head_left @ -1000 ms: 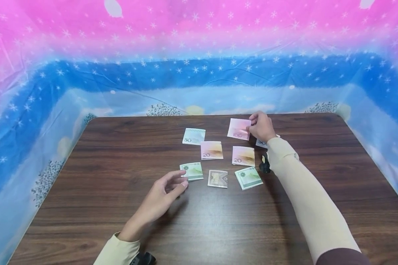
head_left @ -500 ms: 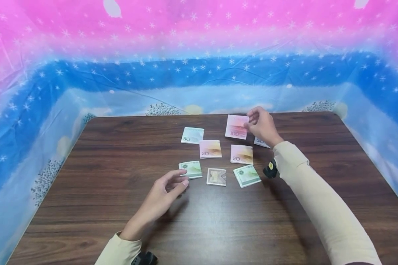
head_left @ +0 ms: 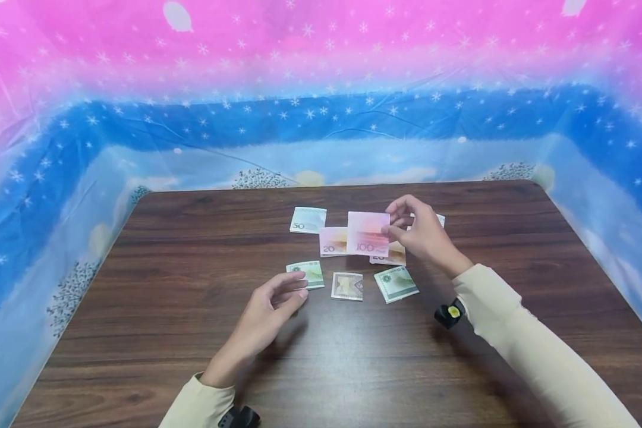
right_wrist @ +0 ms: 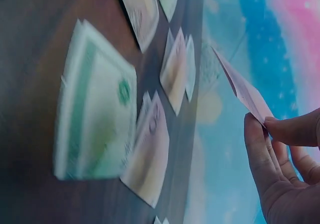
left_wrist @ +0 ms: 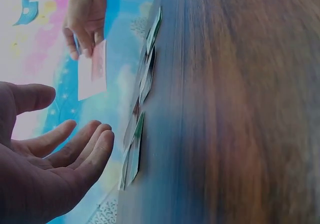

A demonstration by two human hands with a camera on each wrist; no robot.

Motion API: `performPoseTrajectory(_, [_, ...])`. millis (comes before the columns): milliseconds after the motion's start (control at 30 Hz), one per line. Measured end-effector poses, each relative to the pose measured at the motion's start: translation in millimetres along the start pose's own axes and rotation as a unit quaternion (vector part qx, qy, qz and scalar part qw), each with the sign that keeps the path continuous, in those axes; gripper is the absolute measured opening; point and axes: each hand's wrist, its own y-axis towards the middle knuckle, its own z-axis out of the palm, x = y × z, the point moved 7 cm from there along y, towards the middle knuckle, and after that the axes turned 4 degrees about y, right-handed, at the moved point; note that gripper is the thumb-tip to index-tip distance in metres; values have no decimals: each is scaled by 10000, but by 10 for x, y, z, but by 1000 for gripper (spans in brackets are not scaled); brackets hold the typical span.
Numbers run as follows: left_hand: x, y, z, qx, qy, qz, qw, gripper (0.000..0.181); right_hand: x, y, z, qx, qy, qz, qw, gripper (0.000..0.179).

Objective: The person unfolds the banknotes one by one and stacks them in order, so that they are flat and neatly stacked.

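My right hand point(head_left: 425, 238) pinches a folded pink 100 banknote point(head_left: 368, 233) at its right edge, between thumb and fingers. The right wrist view shows that note point(right_wrist: 247, 95) raised above the table. In the head view it overlaps two folded 20 notes, one on the left point(head_left: 331, 241) and one on the right point(head_left: 396, 257). My left hand point(head_left: 267, 312) holds nothing; its fingers are loosely bent and spread, with fingertips over the edge of a folded green note point(head_left: 311, 273). To the right lie a brownish note point(head_left: 348, 286) and another green note point(head_left: 397, 284).
A folded 50 note point(head_left: 307, 220) lies farther back on the left. Another pale note point(head_left: 438, 220) is mostly hidden behind my right hand. The brown wooden table point(head_left: 166, 285) ends at a pink and blue snowflake cloth point(head_left: 321, 119).
My right hand has lifted the pink 100 note from the back of the table and brought it toward me and leftward, over the 20 notes. My left hand stays nearly still.
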Motion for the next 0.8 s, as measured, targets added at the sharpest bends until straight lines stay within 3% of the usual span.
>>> performPoseTrajectory(200, [-28,26,75,67,-289,75,9995,41,0,-228,152,257,720,346,9965,30])
performPoseTrajectory(333, [-23,52,130,127,-396,-14,9991,42,-16,-353,256,436,1332,501,9889,33])
performPoseTrajectory(400, [-16,64,179,276,-657,-100,9974,44,-19,-416,303,484,1555,541,9852,34])
performPoseTrajectory(600, [31,78,307,724,-1644,-533,9823,47,-20,-584,464,666,1977,677,9757,36])
performPoseTrajectory(800, [73,95,399,811,-2006,-908,9721,44,-35,-699,593,760,2374,1030,9630,42])
